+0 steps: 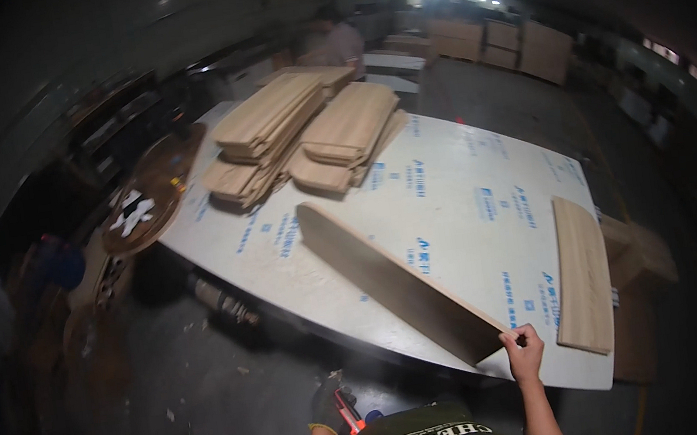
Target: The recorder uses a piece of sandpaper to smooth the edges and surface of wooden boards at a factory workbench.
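A long wooden panel [397,286] stands tilted up on its edge on the white table, its dark face turned toward me. My bare right hand [525,354] pinches the panel's near right corner between thumb and fingers. Low in front of my body, off the table's near edge, my left hand [327,403] wears a dark glove with a yellow cuff. Its fingers are closed around a red and grey tool [350,413] that looks like a utility knife; the grip is partly hidden.
The table [466,175] has a pale sheet with blue print. Stacks of rounded wooden panels [274,117] [346,130] stand at its far left. A lighter panel [581,275] lies along the right edge. A round wooden table [172,183] holds a white cloth [134,212]. A person [341,42] is beyond.
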A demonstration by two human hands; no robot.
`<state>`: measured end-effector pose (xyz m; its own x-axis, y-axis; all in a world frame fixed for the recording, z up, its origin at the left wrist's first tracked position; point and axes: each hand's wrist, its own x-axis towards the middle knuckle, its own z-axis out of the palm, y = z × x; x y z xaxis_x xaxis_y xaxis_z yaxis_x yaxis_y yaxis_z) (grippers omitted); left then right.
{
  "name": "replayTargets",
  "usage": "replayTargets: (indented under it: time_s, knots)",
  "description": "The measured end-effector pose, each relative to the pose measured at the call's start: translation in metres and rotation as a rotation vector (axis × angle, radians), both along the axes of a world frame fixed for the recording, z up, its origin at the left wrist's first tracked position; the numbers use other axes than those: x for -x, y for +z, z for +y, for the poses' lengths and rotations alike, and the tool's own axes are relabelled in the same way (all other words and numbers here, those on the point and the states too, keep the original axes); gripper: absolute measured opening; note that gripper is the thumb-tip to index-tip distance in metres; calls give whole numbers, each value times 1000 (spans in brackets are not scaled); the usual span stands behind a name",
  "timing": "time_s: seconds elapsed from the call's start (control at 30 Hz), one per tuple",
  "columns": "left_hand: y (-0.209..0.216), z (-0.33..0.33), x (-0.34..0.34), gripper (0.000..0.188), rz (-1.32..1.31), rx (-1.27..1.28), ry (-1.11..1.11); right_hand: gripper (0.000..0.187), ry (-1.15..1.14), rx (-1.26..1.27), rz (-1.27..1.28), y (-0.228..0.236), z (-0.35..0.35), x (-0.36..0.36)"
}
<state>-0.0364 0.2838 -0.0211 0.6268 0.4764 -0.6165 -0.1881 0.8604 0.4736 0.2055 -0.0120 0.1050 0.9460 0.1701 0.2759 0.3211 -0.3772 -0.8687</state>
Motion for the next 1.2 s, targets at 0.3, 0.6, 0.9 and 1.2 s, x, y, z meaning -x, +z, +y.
replayTargets:
  time_s: [0.3,0.6,0.9,1.2]
  knots:
    - [-26,-7,-34,23,-11,-178,-139,40,293,1088,-89,76,63,-26]
    - [-16,-59,-117,41,35,-472,-235,38,-55,-62,163,-22,27,-167]
    - [-6,-97,-151,64,283,-545,-110,85,187,666,537,-104,-10,-114]
    - [-22,-131,-135,35,285,-591,-94,77,163,757,230,-116,-7,-96]
